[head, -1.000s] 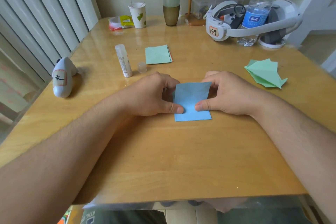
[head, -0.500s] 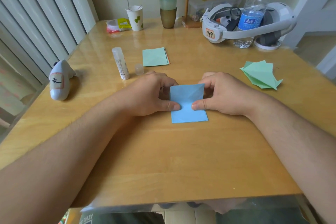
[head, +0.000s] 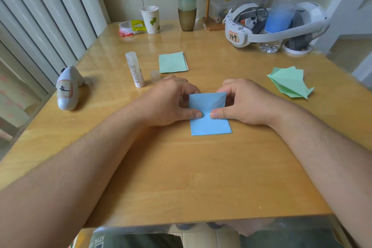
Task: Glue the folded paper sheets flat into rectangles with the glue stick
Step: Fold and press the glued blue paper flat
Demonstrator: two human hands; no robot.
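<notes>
Grip, both hands: left hand (head: pixel 169 102) and right hand (head: pixel 244 102) each curl round a side edge of the blue paper (head: pixel 209 115), thumbs pressing its face and nearly meeting at mid-sheet, fingers tucked past its far edge.

Change over the last second: none of substance. Thumbs sit at the same spot, and the sheet has held its place on the counter (head: pixel 201 167); only the view has shifted a little. Judged a sustained press to set a glued fold, not a new step.

Blue paper: lies flat, near the counter's middle, rectangular in outline, near corners square, a diagonal crease showing in its far half. Judged close to finished.

Glue stick (head: pixel 135 69): beyond the left hand, standing slightly tilted, its small clear cap (head: pixel 155 76) off and set just beside it. Judged ready for another sheet.

Finished stack (head: pixel 173 62): green rectangles further back, a red edge showing at its right side.

Unglued green folds (head: pixel 289 81): far right, pointed flaps splayed, apart from both hands. Judged the remaining work.
</notes>
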